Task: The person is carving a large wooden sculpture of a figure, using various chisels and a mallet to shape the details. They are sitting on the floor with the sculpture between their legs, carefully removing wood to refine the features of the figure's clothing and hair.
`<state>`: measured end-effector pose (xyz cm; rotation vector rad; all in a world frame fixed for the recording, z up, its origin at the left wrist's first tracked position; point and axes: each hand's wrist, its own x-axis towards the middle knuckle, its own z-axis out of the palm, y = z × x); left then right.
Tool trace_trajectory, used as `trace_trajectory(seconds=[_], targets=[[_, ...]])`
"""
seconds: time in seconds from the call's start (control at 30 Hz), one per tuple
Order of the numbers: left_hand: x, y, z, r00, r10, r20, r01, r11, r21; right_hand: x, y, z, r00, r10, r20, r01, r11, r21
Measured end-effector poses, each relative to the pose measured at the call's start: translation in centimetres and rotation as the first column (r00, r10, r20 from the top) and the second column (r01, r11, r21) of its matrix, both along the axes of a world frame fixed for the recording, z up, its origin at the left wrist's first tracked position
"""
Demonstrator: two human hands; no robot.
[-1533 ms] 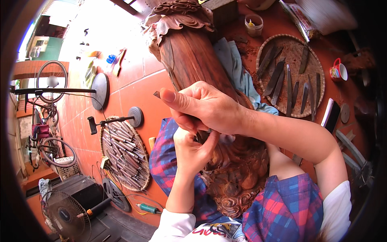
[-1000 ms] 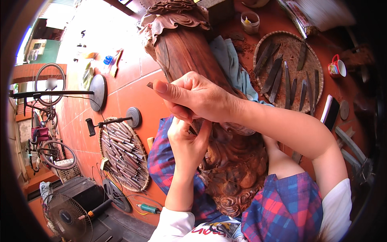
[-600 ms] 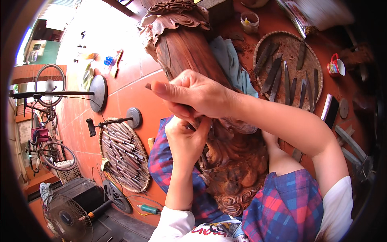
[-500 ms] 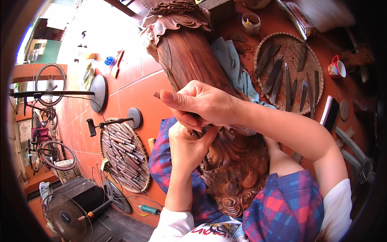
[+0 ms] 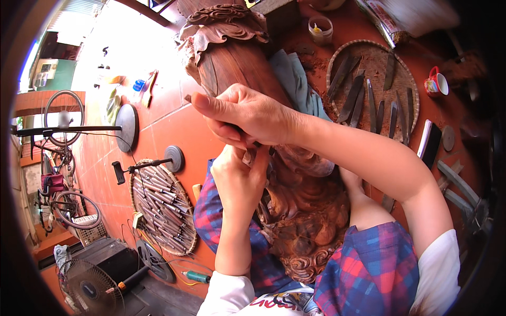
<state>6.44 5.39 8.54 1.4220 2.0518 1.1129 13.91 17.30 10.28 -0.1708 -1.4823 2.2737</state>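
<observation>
- R. hand (image 5: 253,113): grip clenched round a thin dark blade (image 5: 188,98), tip peeking past the thumb toward approx. 10 o'clock; most of it's hidden in the fist. Thumb laid along it, prob. for fine control.
- L. hand (image 5: 234,168): just below, fingers curled, thumb up, touching or v. near the R. hand. Can't tell if it's clasping the tool, the wood or nothing; prob. there to steady.
- Carved wood piece (image 5: 311,226): on the person's lap side, running approx. 12 to 5 o'clock, under/beside the hands. Lower end sits betw. the legs in plaid shorts (image 5: 379,253), presumably so it can't roll.
- Wood is reddish-brown w/ darker grain: smooth, rounded shaft up top, ruffled collar (image 5: 229,29) at 12, dense knobs & curls at 5.
- Blue-grey cloth (image 5: 298,84), soft & rumpled, at 1 o'clock alongside the shaft; maybe padding or for wiping.
- Round woven tray (image 5: 370,60) at 2 o'clock on the red tiled floor (image 5: 158,137): flat dark blades (image 5: 352,100) spread apart, likely for quick picking.
- Second woven tray (image 5: 132,192) at 8: slim handled tools (image 5: 163,205) heaped, mostly lying the same way, prob. kept as a set.
</observation>
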Motion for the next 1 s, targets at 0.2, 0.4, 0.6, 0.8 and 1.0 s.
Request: trace_trajectory(seconds=[0.2,0.4,0.6,0.8,1.0], targets=[[0.7,-0.9,0.9,0.988,-0.118,-0.101,0.117,0.993,-0.011,0.3,-0.7,-0.9,0.994,0.085,-0.072,-0.092,0.992,-0.092],[0.6,-1.0,1.1,0.971,-0.15,-0.185,0.149,0.989,-0.02,0.9,-0.7,-0.1,0.989,0.118,-0.09,-0.123,0.991,-0.047],[0.5,-0.1,0.8,0.991,-0.034,-0.129,0.028,0.999,-0.045,-0.2,0.1,-0.3,0.988,0.061,-0.142,-0.063,0.998,-0.009],[0.6,-1.0,1.2,0.994,-0.098,-0.044,0.097,0.995,-0.021,0.5,-1.0,-0.6,0.988,0.149,-0.04,-0.151,0.986,-0.073],[0.2,-0.5,0.8,0.999,-0.015,0.049,0.019,0.996,-0.082,-0.1,0.0,0.1,0.989,0.12,-0.087,-0.122,0.992,-0.019]])
